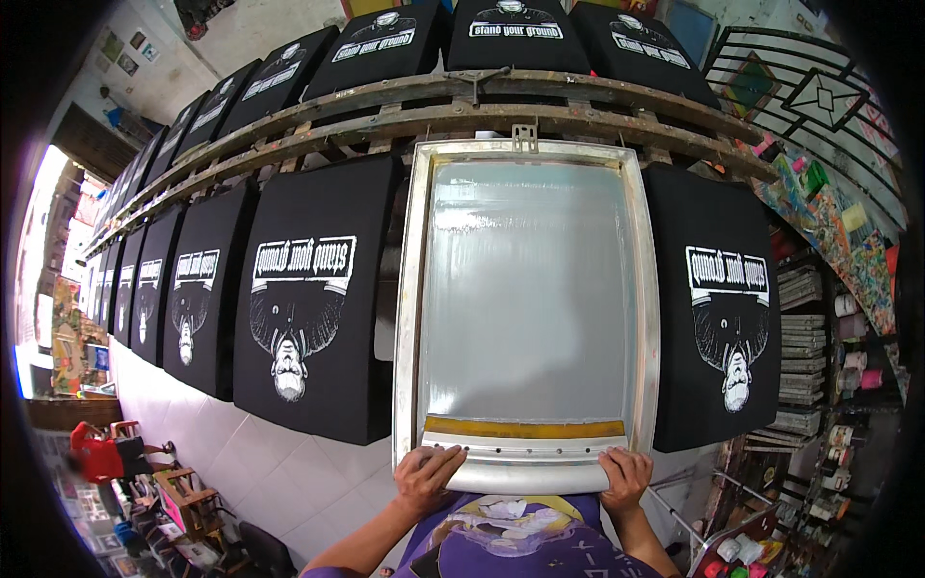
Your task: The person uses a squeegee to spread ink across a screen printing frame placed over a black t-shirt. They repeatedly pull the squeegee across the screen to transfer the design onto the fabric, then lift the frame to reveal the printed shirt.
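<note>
An aluminium-framed printing screen (647, 289) with grey mesh lies over a board in the middle, a small metal bracket (525, 137) at its top. A squeegee with a yellow blade (525, 425) and metal handle lies across its near end. My left hand (429, 474) is closed on the squeegee's left end, and my right hand (624, 474) on its right end, both at the frame's near edge. Black printed shirts on boards (265, 202) (713, 212) flank the screen.
Wooden rails (366, 114) run behind, with another row of printed shirts (270, 106) beyond. At right are stacked frames (800, 356), paint containers (848, 308) and a metal grille (761, 58). A person in red (106, 458) is at lower left, near wooden furniture (178, 501) on the tiled floor.
</note>
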### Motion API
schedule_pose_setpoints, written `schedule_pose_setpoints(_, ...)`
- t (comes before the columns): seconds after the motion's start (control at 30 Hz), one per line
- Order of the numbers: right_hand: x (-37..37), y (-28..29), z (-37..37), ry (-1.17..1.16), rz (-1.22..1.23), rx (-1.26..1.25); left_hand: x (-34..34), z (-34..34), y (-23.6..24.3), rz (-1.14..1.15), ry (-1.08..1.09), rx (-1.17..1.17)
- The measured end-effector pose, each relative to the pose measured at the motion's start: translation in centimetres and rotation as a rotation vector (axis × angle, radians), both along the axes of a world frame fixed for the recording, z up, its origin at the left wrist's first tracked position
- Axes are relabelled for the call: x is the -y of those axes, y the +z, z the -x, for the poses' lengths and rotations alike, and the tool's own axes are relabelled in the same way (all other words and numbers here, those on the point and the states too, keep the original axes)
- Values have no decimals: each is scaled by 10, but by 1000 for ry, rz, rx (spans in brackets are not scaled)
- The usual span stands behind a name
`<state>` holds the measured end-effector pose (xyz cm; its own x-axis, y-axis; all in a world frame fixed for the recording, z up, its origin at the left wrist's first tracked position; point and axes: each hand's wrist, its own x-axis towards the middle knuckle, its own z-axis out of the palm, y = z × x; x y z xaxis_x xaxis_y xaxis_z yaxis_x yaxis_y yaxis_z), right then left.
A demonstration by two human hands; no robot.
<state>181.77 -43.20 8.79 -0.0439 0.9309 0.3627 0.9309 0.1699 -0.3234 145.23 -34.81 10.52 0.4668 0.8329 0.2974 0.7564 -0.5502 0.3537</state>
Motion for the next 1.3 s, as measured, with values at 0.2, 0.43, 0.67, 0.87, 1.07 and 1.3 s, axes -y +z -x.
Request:
schedule_pose_setpoints(0.2,-52,-7,-8,-24,1,-3,-60,-11,-3,-57,-22,-3)
schedule_pose_setpoints(0.43,-168,-17,-31,0,-58,-14,-171,-29,-24,-90,-46,19)
schedule_pose_setpoints(0.67,-339,-7,-67,39,-56,52,-327,-55,-18,-108,-50,99)
schedule_pose_setpoints(0.87,-473,82,-101,165,501,108,-492,-66,55,465,-208,-321)
schedule_pose_setpoints(1.07,-367,99,-117,236,283,47,-372,-46,117,377,-146,-240)
schedule_pose_setpoints(1.3,-88,76,-30,319,156,96,-86,17,81,261,-186,-130)
